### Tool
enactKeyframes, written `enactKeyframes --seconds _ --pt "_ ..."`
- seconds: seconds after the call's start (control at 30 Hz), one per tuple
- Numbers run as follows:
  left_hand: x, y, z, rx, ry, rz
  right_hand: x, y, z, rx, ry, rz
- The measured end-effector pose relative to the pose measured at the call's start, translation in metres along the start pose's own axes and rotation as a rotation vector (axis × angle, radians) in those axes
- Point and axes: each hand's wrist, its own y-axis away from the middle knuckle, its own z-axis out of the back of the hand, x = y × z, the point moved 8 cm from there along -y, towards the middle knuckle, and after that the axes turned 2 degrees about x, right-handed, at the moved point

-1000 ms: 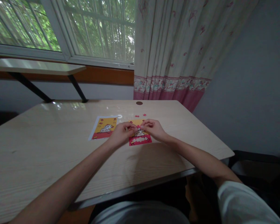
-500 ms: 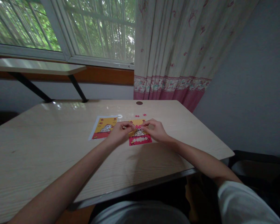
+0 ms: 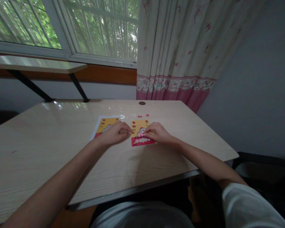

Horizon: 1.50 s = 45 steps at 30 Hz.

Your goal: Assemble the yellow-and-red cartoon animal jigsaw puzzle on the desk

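A small yellow and pink jigsaw puzzle (image 3: pixel 139 140) with a cartoon animal lies on the wooden table (image 3: pixel 61 152), with a white gap in its pink lower band. My right hand (image 3: pixel 156 133) rests on the puzzle's right side, fingers curled down onto it. My left hand (image 3: pixel 115 132) hovers just left of the puzzle, fingers loosely bent and pointing at its edge. A printed picture sheet (image 3: pixel 104 125) with the same image lies under my left hand. What either hand pinches, if anything, is too small to make out.
Two or three loose pink puzzle pieces (image 3: pixel 142 116) lie beyond the puzzle. A round brown cable hole (image 3: pixel 142 103) marks the table's far edge. A flowered curtain (image 3: pixel 180 47) hangs behind, next to a window (image 3: pixel 61 28) with a shelf (image 3: pixel 35 65) below it.
My hands were together above the puzzle's top, pinching at a piece. Now they have parted and dropped: the left moved left off the puzzle, the right settled on its right side.
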Motion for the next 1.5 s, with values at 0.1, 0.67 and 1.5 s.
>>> enactKeyframes --seconds 0.1,0.67,1.5 --pt "-0.008 0.001 -0.007 0.099 -0.078 -0.091 -0.002 0.000 -0.017 0.132 -0.014 -0.014" --pt "-0.025 0.005 -0.028 0.224 -0.196 -0.225 0.005 0.000 -0.026 0.157 0.030 -0.002" --pt "-0.020 0.004 -0.020 0.186 -0.229 -0.178 0.019 0.007 -0.021 0.266 0.148 0.224"
